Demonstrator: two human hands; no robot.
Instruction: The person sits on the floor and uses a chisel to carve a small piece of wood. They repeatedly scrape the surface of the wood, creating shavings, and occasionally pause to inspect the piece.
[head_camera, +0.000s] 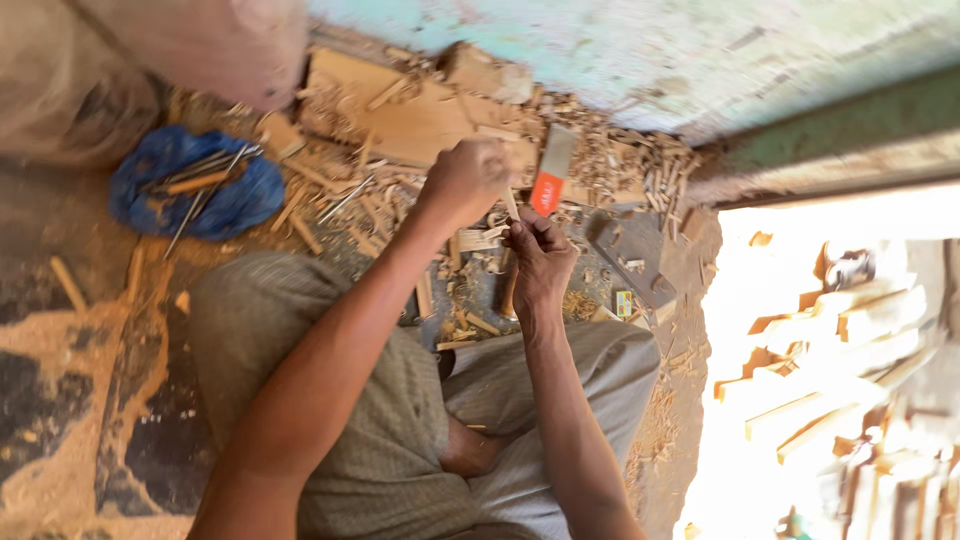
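- Wooden and pale, a small slender stick (510, 205) stands between the two hands, its top at the left hand (462, 180) and its lower part at the right hand (540, 255).
- Judging by its thinness, the stick is light and stiff but could snap or split if bent; the safest hold looks to be along its length close to both ends, where the hands now sit.
- Left hand: fingers curled shut, pinching the stick's upper end.
- Right hand: fingers closed around the lower part; a dark tool handle (508, 290) seems to hang below this hand, though I cannot tell if it is gripped.
- Just beyond the hands lies an orange-and-grey flat block (550, 180) among wood shavings (620, 170) on the floor.
- Far to the left of the left hand, a blue cloth (235, 205) carries thin metal tools (200, 185).
- Right of the right hand, stacked wood pieces (830, 330) are washed out by sunlight.
- Motion blur hides the stick's tip and exact shape.
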